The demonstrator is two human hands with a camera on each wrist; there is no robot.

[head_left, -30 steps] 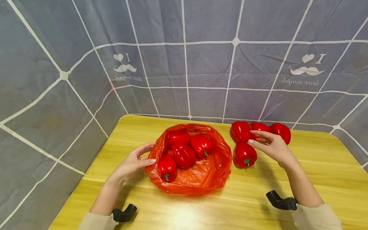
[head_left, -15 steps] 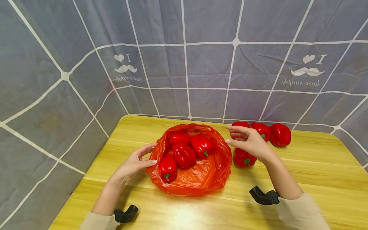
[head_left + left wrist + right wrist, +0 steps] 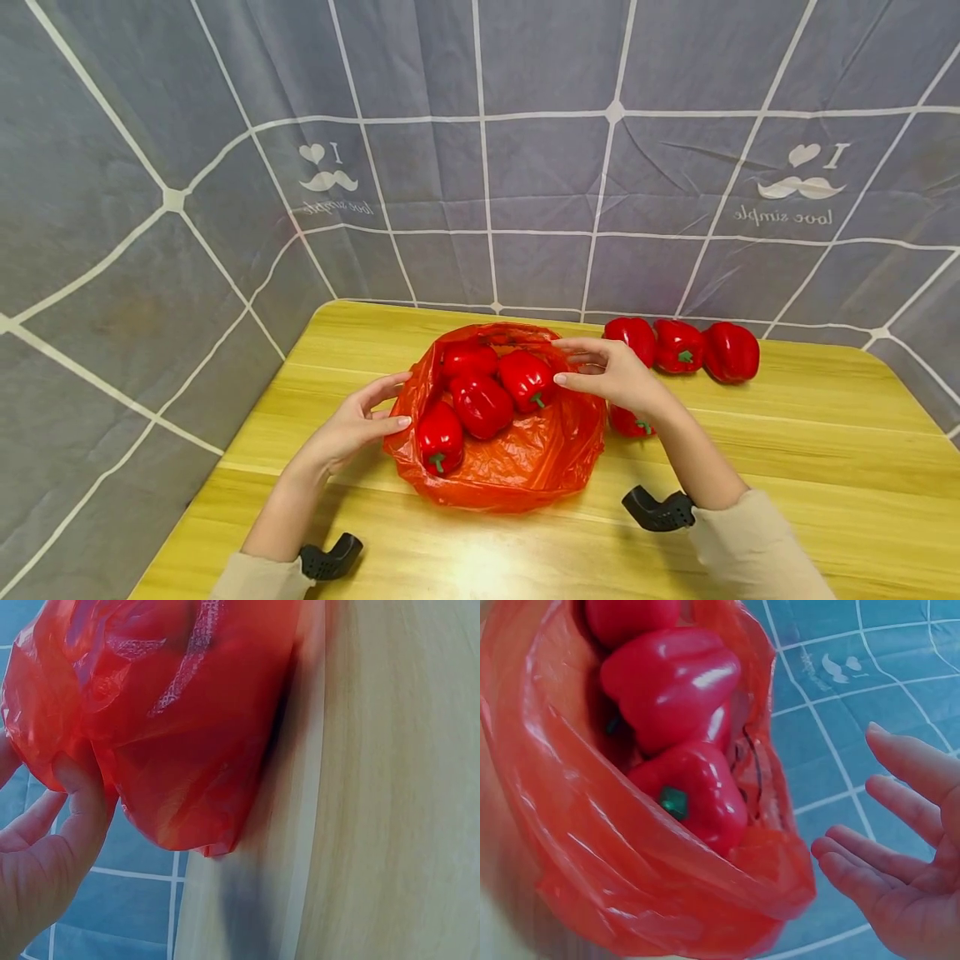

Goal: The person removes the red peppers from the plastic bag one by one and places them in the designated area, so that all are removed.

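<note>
A red plastic bag (image 3: 517, 492) sits on the table with its mouth wide. Inside lie several shiny red bell peppers (image 3: 481, 406), some showing green stems. My left hand (image 3: 352, 429) holds the bag's left side between thumb and fingers; in the left wrist view a fold of the bag (image 3: 45, 727) lies between them. Over the bag's right rim is my right hand (image 3: 611, 379), empty, its fingers spread. The right wrist view shows that hand (image 3: 907, 862) just beside the rim, a bell pepper (image 3: 697, 791) with a green stem lying inside.
Three bell peppers (image 3: 678, 346) stand in a row at the table's back right. Another bell pepper (image 3: 628, 421), partly hidden by my right hand, lies right of the bag. A grey tile-patterned curtain (image 3: 540, 183) hangs behind the wooden table (image 3: 825, 450).
My right hand has moved left from the loose peppers to the bag's right rim, uncovering the back row. My left hand stays at the bag, and the peppers lie much as before.
</note>
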